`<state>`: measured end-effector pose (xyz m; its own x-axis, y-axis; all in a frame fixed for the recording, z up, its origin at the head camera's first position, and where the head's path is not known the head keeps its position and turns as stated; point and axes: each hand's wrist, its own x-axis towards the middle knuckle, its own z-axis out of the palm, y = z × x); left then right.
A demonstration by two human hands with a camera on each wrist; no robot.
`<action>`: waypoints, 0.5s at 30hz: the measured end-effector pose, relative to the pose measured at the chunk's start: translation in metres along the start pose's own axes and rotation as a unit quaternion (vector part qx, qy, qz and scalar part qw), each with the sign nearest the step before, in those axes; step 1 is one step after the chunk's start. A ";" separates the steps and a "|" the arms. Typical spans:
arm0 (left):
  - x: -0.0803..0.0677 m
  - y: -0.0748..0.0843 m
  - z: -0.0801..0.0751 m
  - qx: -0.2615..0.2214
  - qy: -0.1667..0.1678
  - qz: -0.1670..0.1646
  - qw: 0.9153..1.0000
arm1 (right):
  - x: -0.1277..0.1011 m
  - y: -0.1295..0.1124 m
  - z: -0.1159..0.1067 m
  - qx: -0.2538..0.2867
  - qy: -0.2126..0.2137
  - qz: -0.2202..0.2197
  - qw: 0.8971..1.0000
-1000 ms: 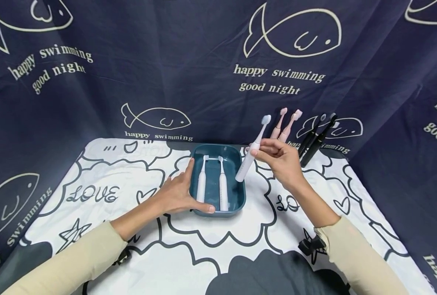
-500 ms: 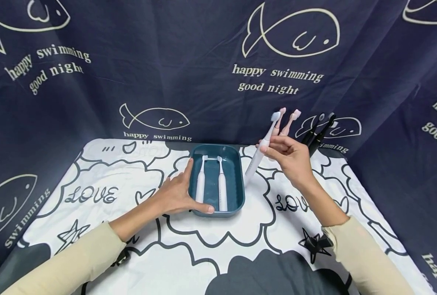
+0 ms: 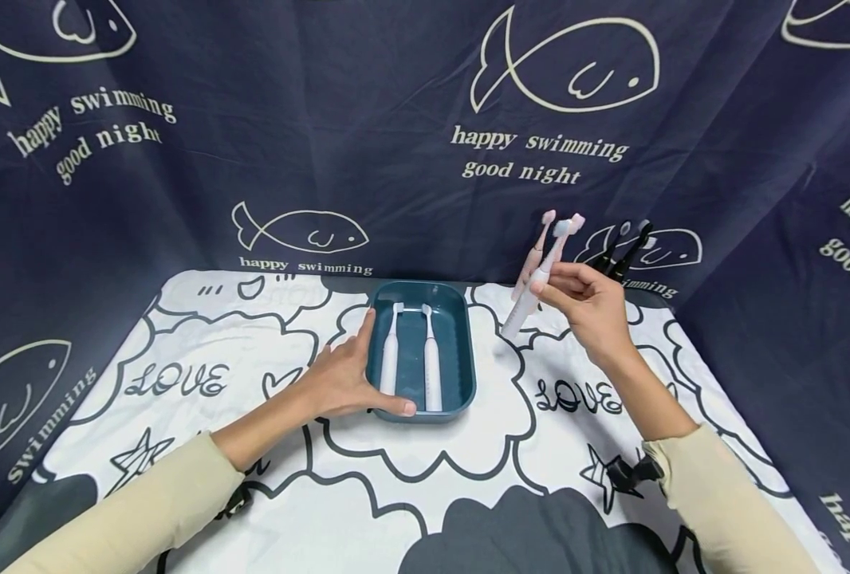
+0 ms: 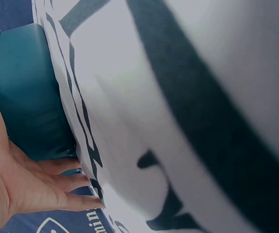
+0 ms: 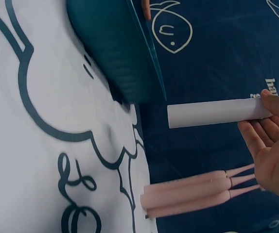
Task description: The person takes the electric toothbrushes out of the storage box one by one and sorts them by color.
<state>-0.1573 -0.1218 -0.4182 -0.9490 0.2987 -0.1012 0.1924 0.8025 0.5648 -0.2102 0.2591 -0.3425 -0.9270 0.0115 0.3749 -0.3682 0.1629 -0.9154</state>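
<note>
A white electric toothbrush is pinched between the thumb and fingers of my right hand, its head tilted up and right, in the air beyond the tray's right side. In the right wrist view its plain white handle hangs apart from the tray. My left hand rests spread at the left side of the teal tray, thumb over the near rim, index finger along the left rim. Inside lie two white electric toothbrushes, the left one and the right one, heads toward the far end.
Behind the held toothbrush stand pink electric toothbrushes, three in the right wrist view. Black toothbrushes stand farther right, partly hidden by my right hand. A dark fish-printed curtain rises behind the white patterned tablecloth.
My right hand has moved right, carrying the white toothbrush from over the tray's right rim to in front of the pink toothbrushes. The left hand and the tray have stayed put.
</note>
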 end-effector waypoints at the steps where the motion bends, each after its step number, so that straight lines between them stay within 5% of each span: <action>1: 0.000 0.000 0.000 0.000 0.000 0.000 1.000 | 0.000 0.001 -0.002 -0.001 0.003 0.003 1.000; 15: 0.000 0.000 0.000 -0.003 -0.008 -0.005 1.000 | 0.007 0.018 -0.024 -0.005 0.047 0.026 0.999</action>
<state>-0.1571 -0.1222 -0.4183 -0.9469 0.2984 -0.1198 0.1810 0.8026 0.5684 -0.2219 0.2858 -0.3530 -0.9342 0.1123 0.3386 -0.3178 0.1693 -0.9329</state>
